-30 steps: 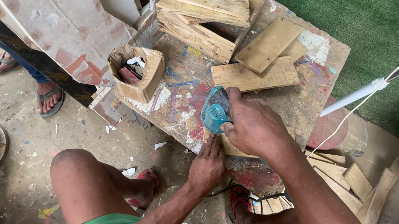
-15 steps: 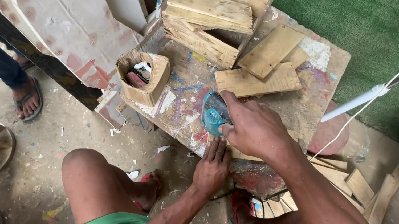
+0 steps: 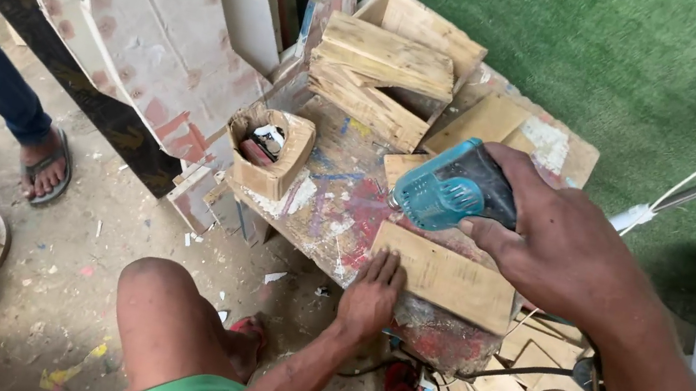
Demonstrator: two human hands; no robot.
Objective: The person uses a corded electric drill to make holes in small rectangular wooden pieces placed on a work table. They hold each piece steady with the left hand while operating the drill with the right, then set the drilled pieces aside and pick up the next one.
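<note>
While the right hand [image 3: 574, 252] wraps its grip around the teal power tool [image 3: 453, 189] above the table [image 3: 336, 212], the left hand [image 3: 368, 298] lies spread flat, pinning the wooden board [image 3: 452, 279]; fingers near the tool risk injury if the board slips.

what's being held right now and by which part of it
The right hand grips a teal power tool around its body. The left hand holds nothing; it presses flat on a wooden board.

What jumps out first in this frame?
The teal power tool gripped in the right hand, mid-frame over the paint-splattered workbench. Just below it, the left hand presses a flat wooden board at the bench's near edge. Stacked wooden blocks sit behind.
</note>
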